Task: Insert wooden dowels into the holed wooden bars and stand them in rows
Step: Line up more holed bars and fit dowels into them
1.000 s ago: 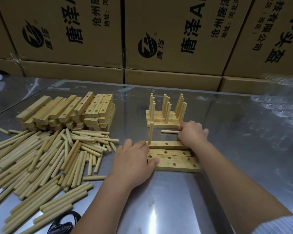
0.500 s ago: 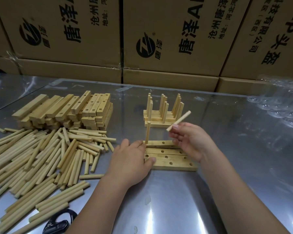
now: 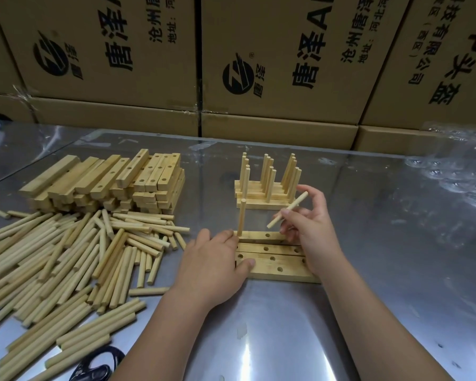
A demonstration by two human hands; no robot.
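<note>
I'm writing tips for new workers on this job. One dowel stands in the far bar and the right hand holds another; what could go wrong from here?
1. The dowel in the right hand is tilted; pushed in slanted, it may jam or tip the far bar.
2. The standing dowel is close beside the left hand; a nudge could loosen it.
3. The finished rows stand just behind the right hand and could be knocked.
</note>
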